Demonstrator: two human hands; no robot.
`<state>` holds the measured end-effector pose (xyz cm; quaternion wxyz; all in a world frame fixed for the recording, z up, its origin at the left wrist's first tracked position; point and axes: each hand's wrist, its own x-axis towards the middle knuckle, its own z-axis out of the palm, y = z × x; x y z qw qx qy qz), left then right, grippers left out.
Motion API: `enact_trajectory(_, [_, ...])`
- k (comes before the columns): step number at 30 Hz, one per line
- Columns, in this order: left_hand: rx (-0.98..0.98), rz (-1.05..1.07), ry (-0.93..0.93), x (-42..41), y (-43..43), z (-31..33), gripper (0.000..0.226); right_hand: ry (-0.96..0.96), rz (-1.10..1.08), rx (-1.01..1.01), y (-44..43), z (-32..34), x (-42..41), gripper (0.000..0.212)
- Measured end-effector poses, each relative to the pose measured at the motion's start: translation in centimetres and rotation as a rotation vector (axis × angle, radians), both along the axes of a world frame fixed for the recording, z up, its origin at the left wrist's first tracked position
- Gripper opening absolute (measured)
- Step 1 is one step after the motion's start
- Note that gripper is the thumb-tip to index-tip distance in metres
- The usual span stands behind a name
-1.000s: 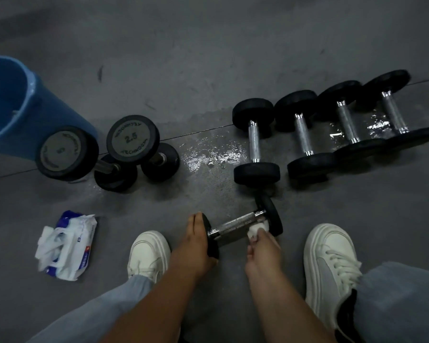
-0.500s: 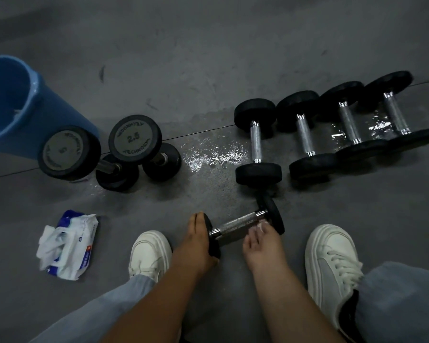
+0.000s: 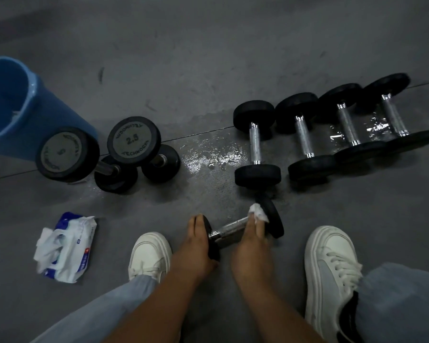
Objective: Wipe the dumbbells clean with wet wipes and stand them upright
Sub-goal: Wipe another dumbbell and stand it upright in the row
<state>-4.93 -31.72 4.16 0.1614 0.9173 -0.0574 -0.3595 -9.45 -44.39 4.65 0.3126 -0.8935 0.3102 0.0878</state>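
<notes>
A small black dumbbell [image 3: 273, 216] with a chrome handle lies on the floor between my feet. My left hand [image 3: 196, 246] grips its near weight plate. My right hand [image 3: 250, 243] pinches a white wet wipe [image 3: 258, 212] against the handle where it meets the far plate. Two dumbbells [image 3: 131, 141] stand upright at the left. Several more dumbbells [image 3: 255, 142] lie in a row at the right. A pack of wet wipes [image 3: 65, 247] lies at the lower left.
A blue bucket [image 3: 13, 107] stands at the far left behind the upright dumbbells. Wet patches [image 3: 208, 159] shine on the grey floor between the two groups. My white shoes [image 3: 149, 256] flank the dumbbell I hold.
My right hand slid the wipe along the handle toward the far plate; the wipe, hidden under the fingers half a second ago, shows again. My left hand stayed on the near plate.
</notes>
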Motion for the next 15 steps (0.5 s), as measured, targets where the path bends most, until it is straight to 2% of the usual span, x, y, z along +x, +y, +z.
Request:
enact_trajectory(2, [0.005, -0.006, 0.003, 0.0, 0.0, 0.0, 0.122, 0.152, 0.073, 0.025, 0.5, -0.2, -0.9, 0.083])
enact_trajectory(3, [0.008, -0.008, 0.01, 0.0, 0.0, -0.1, 0.122, 0.159, 0.09, 0.044, 0.2, -0.3, -0.4, 0.083])
enact_trajectory(7, [0.001, 0.01, 0.022, 0.0, 0.1, 0.2, 0.124, 0.067, -0.007, 0.145, -2.1, -0.6, 2.6, 0.072])
enact_trajectory(12, [-0.008, 0.01, 0.029, 0.0, 0.0, 0.5, 0.121, 0.011, 0.096, 0.002, 0.2, -0.9, -1.1, 0.081])
enact_trajectory(15, [0.009, 0.009, 0.027, 0.0, -0.1, 0.5, 0.119, 0.035, -0.006, 0.12, -1.2, -1.8, 1.1, 0.073])
